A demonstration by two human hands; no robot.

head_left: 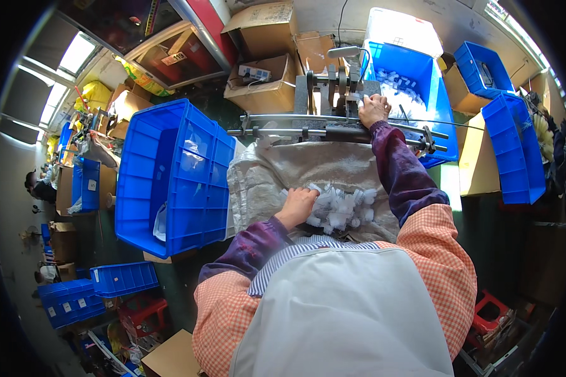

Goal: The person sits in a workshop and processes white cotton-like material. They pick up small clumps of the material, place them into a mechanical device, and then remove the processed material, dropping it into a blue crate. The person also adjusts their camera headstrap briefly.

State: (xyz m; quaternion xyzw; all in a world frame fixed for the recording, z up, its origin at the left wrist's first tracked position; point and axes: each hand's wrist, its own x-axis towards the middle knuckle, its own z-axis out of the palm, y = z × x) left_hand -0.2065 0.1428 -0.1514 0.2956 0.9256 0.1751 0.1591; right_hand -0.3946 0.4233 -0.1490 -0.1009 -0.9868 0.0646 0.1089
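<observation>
My left hand (299, 206) rests at the left edge of a heap of small white plastic pieces (343, 212), its fingers bent and close together. Whatever lies under those fingertips is hidden. The heap sits on a greyish-white woven sack (258, 173) spread before me. Farther off, my right hand (375, 111) is at the right side of a dark metal bench machine (334, 88), fingers curled closed by its working part. What they grip there is too small and covered to make out. Two metal rods (308, 118) run crosswise in front of the machine.
Behind the right hand, a blue bin (443, 85) holds many similar white pieces. A large blue crate (201, 169) stands tilted at left. Cardboard boxes (261, 94) are stacked beyond the machine, and another blue crate (512, 147) is at right. A thin rod (449, 123) sticks out rightward.
</observation>
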